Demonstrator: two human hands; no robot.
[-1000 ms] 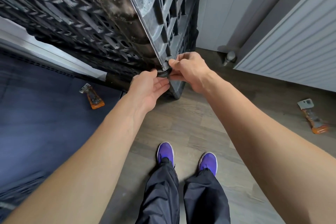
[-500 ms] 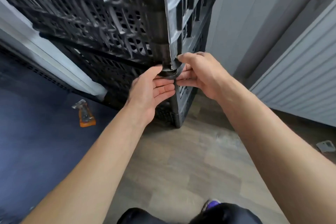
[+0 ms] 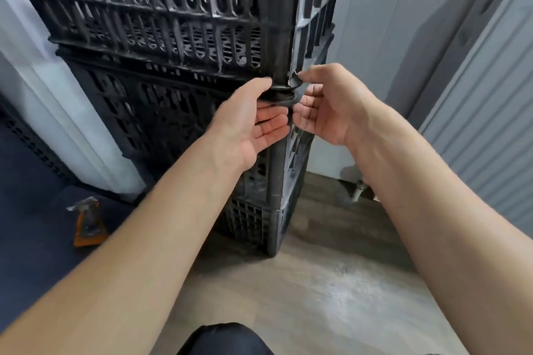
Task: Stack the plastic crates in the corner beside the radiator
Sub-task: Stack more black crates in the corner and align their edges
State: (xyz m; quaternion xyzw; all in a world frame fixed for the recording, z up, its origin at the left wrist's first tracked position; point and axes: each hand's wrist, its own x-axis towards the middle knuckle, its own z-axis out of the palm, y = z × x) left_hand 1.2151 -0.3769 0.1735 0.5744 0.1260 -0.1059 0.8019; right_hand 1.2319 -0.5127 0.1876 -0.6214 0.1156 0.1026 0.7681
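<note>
Crates: a stack of black plastic crates (image 3: 173,130) stands on the floor in the corner, between the white door trim (image 3: 57,112) and the grey wall (image 3: 383,23), with the radiator (image 3: 487,112) near on the right; 3 tiers can be made out.
Top crate: the top crate (image 3: 161,17) sits square on the 1 beneath; its walls are lattices of upright slots crossed by flat ribs, scuffed and streaked pale.
Corner: a rounded post runs down the near edge, and a thick moulded lip (image 3: 284,96) bulges where the 2 upper tiers meet.
Left hand: the left hand (image 3: 251,124) is palm up, thumb (image 3: 264,86) laid on the post just above the lip, fingers nearly straight and relaxed below it.
Right hand: the right hand (image 3: 328,108) faces the corner, forefinger (image 3: 310,72) tip touching the edge above the lip, the other fingers loosely bent, closing round nothing.
Radiator: white metal, fine ridges along the panel; a pale pipe fitting (image 3: 357,192) below it.
Floor: wood-look planks (image 3: 317,282), matt grey-brown; a dark blue surface (image 3: 34,210) to the left.
Small item: an orange and grey tool (image 3: 88,225) lies on the blue surface, well apart from the stack.
Writing: blur over the crate walls; no lettering can be read.
</note>
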